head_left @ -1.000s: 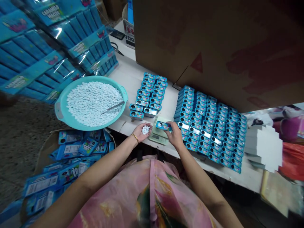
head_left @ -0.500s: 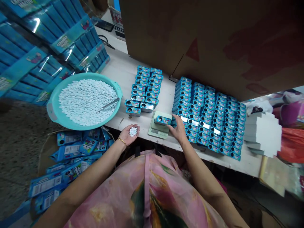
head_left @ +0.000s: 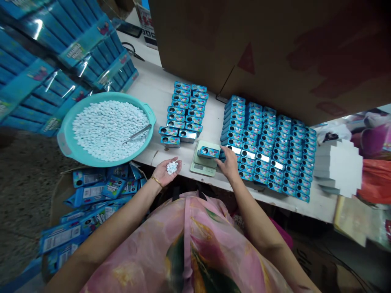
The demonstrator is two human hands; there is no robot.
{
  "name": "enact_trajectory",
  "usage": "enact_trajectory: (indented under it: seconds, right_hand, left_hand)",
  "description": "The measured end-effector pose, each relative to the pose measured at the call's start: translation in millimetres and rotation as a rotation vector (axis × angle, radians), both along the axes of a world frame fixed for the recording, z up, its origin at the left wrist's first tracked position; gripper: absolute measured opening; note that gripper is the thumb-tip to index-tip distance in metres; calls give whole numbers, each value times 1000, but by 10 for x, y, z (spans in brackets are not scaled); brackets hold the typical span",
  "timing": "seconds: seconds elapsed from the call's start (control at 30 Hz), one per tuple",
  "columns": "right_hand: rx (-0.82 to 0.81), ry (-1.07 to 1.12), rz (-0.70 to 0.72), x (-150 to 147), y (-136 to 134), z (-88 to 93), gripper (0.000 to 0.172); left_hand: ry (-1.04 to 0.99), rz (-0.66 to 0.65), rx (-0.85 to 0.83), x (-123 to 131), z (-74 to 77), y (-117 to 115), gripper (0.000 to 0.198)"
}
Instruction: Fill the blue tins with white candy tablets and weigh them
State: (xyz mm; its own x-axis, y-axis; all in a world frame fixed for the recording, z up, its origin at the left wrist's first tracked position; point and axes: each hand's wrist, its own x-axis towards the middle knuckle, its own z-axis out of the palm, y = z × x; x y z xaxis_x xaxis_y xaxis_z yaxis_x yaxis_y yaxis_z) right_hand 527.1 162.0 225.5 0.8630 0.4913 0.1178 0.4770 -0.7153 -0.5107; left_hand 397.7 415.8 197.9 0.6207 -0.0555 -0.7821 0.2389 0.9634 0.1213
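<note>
My left hand (head_left: pixel 167 170) is cupped palm up in front of the table edge and holds a small heap of white candies (head_left: pixel 172 167). On a pale green kitchen scale (head_left: pixel 203 167) lies a blue tin (head_left: pixel 209 152) with a round hole at its left end. My right hand (head_left: pixel 228 162) is at the tin's right end, thumb and fingers apart; whether they touch it I cannot tell. To the left, a turquoise basin (head_left: pixel 152 118) is full of the same white candies, with a metal spoon (head_left: pixel 137 134) resting in them.
Two short columns of blue tins (head_left: pixel 180 104) stand behind the scale, and a large block of tins (head_left: pixel 264 152) fills the right side. A big cardboard box (head_left: pixel 207 44) rises behind. Below the basin, an open carton holds blue packets (head_left: pixel 91 193). White card pieces (head_left: pixel 339 167) lie far right.
The view has shifted slightly. My left hand still holds the candies, and my right hand stays beside the tin on the scale.
</note>
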Motion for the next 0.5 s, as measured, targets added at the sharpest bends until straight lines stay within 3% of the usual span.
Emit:
enact_trajectory:
  seconds: [0.33, 0.5]
  right_hand:
    - [-63, 45, 35, 18, 125, -46, 52]
    - [-5, 104, 80, 61, 192, -75, 40]
  left_hand:
    - [-28, 12, -5, 75, -4, -82, 20]
    - [-17, 19, -19, 163, -5, -145, 20]
